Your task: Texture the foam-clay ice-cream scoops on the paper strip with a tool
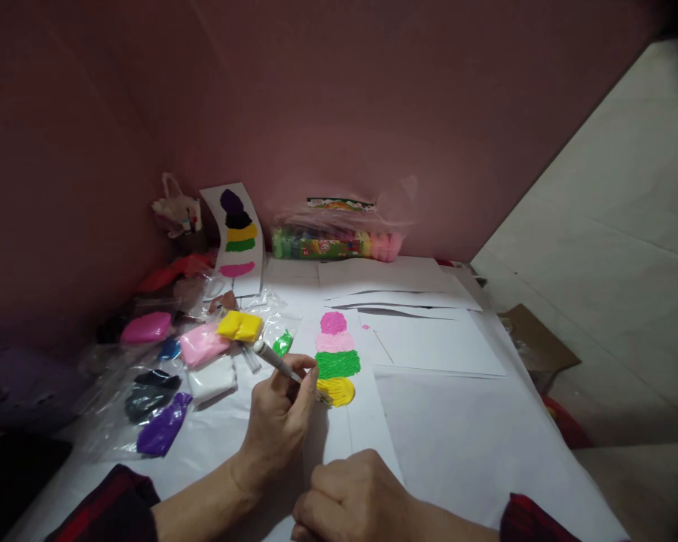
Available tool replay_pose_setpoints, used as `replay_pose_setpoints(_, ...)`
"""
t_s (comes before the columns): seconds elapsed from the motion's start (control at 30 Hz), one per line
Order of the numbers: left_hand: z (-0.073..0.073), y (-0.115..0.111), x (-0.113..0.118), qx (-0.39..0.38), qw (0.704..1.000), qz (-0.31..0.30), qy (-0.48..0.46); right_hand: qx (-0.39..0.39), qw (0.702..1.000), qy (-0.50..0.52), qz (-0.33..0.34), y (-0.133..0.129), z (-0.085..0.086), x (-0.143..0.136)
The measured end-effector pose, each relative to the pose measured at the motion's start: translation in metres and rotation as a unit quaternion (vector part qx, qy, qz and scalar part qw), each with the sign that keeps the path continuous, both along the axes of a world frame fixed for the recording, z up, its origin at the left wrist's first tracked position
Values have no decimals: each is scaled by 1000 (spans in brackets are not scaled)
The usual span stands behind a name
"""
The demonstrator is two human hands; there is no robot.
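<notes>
My left hand (282, 418) pinches a slim white and grey pen (276, 360), its upper end leaning to the left. The pen's lower end meets the yellow clay patch (339, 391) on a narrow white paper strip (367, 421). Above the yellow, the strip carries a ridged green clay band (337, 364), a pale pink band (334, 341) and a bright pink round patch (333, 323). Close to the strip's lower end, my right hand (355, 497) rests in a loose fist, with no object showing in it; its fingertips are mostly hidden.
Bagged clay lies at left: yellow (239, 326), pink (203, 344), white (213, 379), black (152, 395) and purple (165, 426). A card with coloured bands (240, 241) leans at the back, beside a bag of clay sticks (336, 245). White sheets (441, 339) lie at right.
</notes>
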State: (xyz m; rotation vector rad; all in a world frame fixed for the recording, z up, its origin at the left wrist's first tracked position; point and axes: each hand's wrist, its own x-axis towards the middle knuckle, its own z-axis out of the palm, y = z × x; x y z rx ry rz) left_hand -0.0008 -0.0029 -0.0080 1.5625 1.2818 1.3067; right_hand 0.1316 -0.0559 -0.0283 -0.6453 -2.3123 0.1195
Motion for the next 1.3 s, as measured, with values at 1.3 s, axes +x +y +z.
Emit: replay_pose_setpoints(1.3,2,3,-3,125,983,55,125,0,1000,-18,-8,-1,1,0)
